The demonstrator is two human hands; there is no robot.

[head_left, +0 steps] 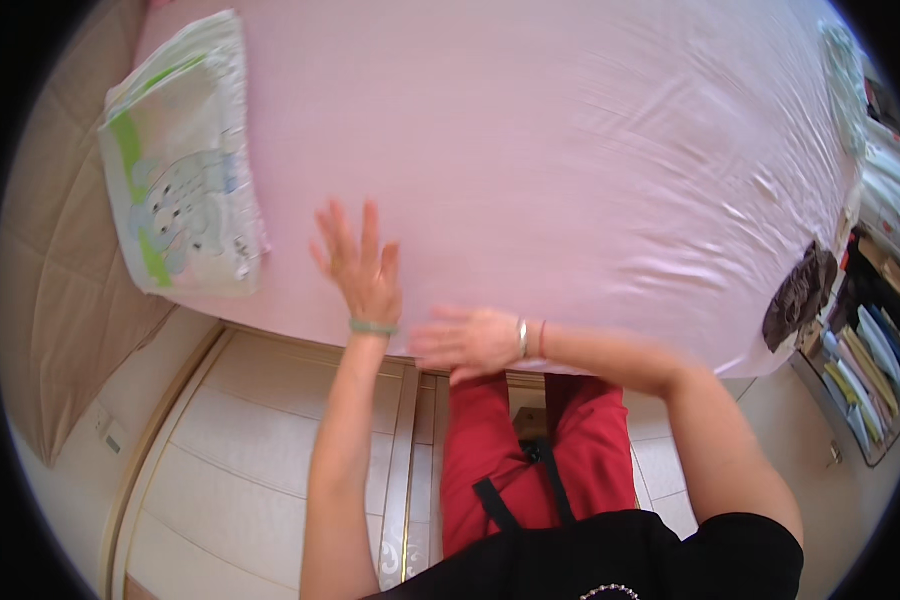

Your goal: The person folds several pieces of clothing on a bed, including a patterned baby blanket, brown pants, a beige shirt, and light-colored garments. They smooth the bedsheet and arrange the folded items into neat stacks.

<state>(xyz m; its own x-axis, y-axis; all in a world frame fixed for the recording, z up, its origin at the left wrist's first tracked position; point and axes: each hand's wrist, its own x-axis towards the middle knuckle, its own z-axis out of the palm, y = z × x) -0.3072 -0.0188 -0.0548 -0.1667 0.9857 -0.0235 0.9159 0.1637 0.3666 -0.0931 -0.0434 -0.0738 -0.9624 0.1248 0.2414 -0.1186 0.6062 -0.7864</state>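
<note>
A pink fitted sheet (490, 130) covers the bed in front of me, smooth at the left and creased toward the right side. My left hand (362, 268), with a green bangle at the wrist, is over the sheet near the bed's front edge, fingers spread and holding nothing. Beside it, to the right and nearer to me, my right hand (473, 340) reaches across at the front edge. Its fingers are blurred but stretched out, with nothing in them. Whether either palm presses on the sheet I cannot tell.
A folded white and green pillow (185, 190) with a cartoon animal lies at the bed's left end, against a beige padded headboard (65, 240). At the right edge are a dark crumpled cloth (801, 298) and a crate of folded clothes (865, 375). A pale cabinet (260, 440) stands lower left.
</note>
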